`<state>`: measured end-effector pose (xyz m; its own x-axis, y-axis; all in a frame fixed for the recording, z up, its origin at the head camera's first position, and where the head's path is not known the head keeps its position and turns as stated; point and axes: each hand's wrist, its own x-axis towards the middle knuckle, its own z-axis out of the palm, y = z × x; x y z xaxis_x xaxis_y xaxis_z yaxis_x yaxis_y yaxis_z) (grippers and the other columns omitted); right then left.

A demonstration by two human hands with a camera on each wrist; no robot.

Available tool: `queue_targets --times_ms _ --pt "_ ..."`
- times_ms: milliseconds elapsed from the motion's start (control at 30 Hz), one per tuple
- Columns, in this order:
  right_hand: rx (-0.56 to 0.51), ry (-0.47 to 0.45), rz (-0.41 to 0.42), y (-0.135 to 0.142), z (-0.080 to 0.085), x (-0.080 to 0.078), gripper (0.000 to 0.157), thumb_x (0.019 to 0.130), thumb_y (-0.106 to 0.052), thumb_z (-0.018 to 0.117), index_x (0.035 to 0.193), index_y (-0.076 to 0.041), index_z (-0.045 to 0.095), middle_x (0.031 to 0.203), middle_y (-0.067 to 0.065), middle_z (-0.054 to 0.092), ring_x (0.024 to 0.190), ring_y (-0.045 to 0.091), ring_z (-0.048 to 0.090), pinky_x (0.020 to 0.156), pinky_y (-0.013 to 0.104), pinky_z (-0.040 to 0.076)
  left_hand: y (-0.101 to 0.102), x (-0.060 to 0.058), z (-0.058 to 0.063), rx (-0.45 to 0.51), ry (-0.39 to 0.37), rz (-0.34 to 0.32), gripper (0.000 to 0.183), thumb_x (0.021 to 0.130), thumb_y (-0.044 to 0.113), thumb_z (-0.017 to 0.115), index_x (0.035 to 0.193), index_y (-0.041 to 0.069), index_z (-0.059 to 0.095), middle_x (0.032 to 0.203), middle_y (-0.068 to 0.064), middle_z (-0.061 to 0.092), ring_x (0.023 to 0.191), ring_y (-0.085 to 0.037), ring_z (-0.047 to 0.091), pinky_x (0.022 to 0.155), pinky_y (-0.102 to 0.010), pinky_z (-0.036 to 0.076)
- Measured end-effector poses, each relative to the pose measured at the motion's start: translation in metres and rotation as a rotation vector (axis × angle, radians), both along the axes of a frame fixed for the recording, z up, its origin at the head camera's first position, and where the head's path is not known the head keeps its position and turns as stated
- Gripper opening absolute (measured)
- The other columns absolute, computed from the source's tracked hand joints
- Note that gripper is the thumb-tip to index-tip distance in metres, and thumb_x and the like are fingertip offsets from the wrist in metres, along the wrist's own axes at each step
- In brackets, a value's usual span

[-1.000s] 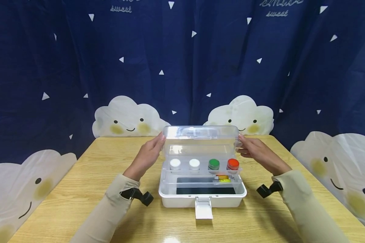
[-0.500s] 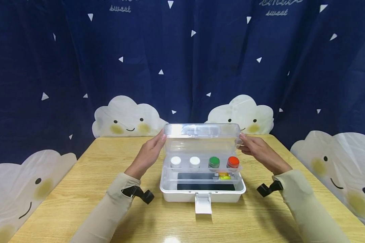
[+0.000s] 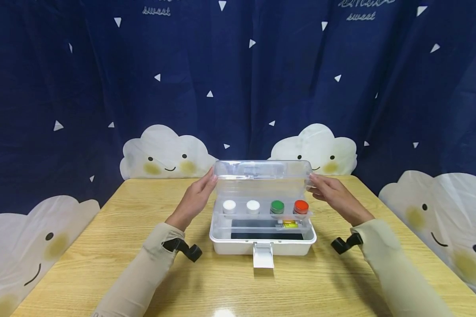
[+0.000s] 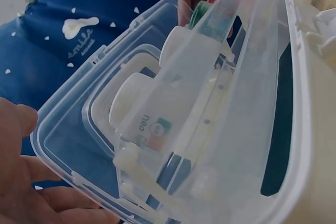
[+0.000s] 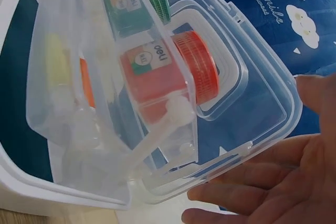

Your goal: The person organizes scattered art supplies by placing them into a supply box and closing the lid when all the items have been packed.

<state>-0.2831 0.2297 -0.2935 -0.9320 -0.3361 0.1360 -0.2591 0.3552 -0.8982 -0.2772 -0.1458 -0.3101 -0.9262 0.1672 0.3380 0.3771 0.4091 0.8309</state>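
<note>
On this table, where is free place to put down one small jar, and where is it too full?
Bare wood lies on the table left of the left hand, right of the right hand, and in front of the white box around its hanging latch. Crowded: the tray holding four jars, and the box sides, where both hands meet the clear lid.

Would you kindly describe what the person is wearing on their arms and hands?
Both arms wear long, snug beige sleeves reaching the wrists. The left hand and right hand are bare. A small black device is strapped at each wrist.
</note>
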Motion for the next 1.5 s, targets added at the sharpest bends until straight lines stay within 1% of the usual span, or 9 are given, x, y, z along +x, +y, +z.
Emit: queue_targets --times_ms 267,333,567,667,800,933,1067,1267,1500 --pt "-0.012 0.023 0.010 0.004 -0.009 -0.006 0.065 0.092 -0.048 0.037 0.139 -0.002 0.029 0.141 0.016 0.032 0.126 0.034 0.035 0.103 0.049 0.028 -0.002 -0.010 -0.009 0.082 0.002 -0.080 0.056 0.092 0.048 0.038 0.141 0.026 0.025 0.143 0.013 0.025 0.131 -0.009 0.023 0.109 -0.032 0.018" --pt "-0.018 0.030 0.007 0.005 -0.011 -0.008 0.064 0.092 -0.047 0.039 0.138 -0.003 0.031 0.141 0.014 0.033 0.125 0.033 0.036 0.103 0.049 0.028 -0.002 -0.005 -0.005 0.098 -0.012 -0.106 0.055 0.093 0.043 0.038 0.142 0.023 0.023 0.145 0.011 0.023 0.132 -0.011 0.022 0.109 -0.034 0.018" --pt "-0.007 0.057 -0.003 0.006 -0.017 -0.011 0.061 0.091 -0.047 0.041 0.138 -0.009 0.034 0.139 0.010 0.036 0.123 0.034 0.039 0.102 0.049 0.029 -0.005 -0.006 -0.010 0.136 -0.066 -0.166 0.056 0.093 0.042 0.040 0.143 0.025 0.020 0.146 0.009 0.020 0.132 -0.015 0.022 0.107 -0.038 0.023" --pt "0.004 0.064 0.007 0.007 -0.019 -0.012 0.061 0.091 -0.046 0.041 0.140 -0.012 0.030 0.140 0.008 0.035 0.124 0.034 0.038 0.102 0.049 0.029 -0.004 0.004 -0.002 0.136 -0.089 -0.190 0.055 0.095 0.035 0.039 0.144 0.021 0.017 0.148 0.004 0.017 0.132 -0.018 0.023 0.105 -0.041 0.027" --pt "0.009 0.059 0.008 0.007 -0.020 -0.013 0.060 0.091 -0.046 0.041 0.141 -0.015 0.028 0.141 0.007 0.034 0.125 0.034 0.037 0.102 0.048 0.030 -0.004 0.008 0.001 0.125 -0.089 -0.197 0.056 0.096 0.033 0.038 0.144 0.017 0.015 0.149 0.001 0.015 0.132 -0.020 0.023 0.105 -0.041 0.028" --pt "0.021 0.058 0.009 0.008 -0.021 -0.013 0.060 0.091 -0.046 0.041 0.142 -0.016 0.028 0.141 0.008 0.035 0.125 0.035 0.037 0.102 0.049 0.030 -0.006 -0.001 -0.010 0.130 -0.089 -0.198 0.057 0.094 0.037 0.041 0.144 0.022 0.017 0.148 0.005 0.016 0.133 -0.016 0.023 0.106 -0.038 0.025" --pt "0.030 0.070 0.011 0.011 -0.023 -0.012 0.058 0.092 -0.044 0.042 0.142 -0.018 0.028 0.141 0.007 0.035 0.124 0.032 0.038 0.101 0.050 0.030 -0.009 -0.009 -0.020 0.146 -0.095 -0.193 0.059 0.091 0.043 0.045 0.142 0.030 0.020 0.146 0.007 0.022 0.131 -0.016 0.028 0.104 -0.040 0.030" --pt "0.064 0.095 -0.009 0.012 -0.024 -0.009 0.055 0.092 -0.038 0.046 0.141 -0.018 0.030 0.139 0.007 0.038 0.123 0.027 0.040 0.098 0.047 0.036 -0.009 -0.007 -0.022 0.202 -0.092 -0.188 0.061 0.087 0.041 0.054 0.141 0.029 0.027 0.139 -0.004 0.039 0.125 -0.016 0.039 0.100 -0.040 0.034" --pt "0.082 0.106 -0.032 0.011 -0.026 -0.005 0.058 0.088 -0.041 0.052 0.138 -0.017 0.034 0.131 0.009 0.047 0.116 0.023 0.048 0.097 0.045 0.039 -0.008 -0.001 -0.020 0.197 -0.096 -0.157 0.059 0.085 0.033 0.060 0.138 0.026 0.033 0.135 -0.008 0.044 0.119 -0.021 0.047 0.099 -0.041 0.036"
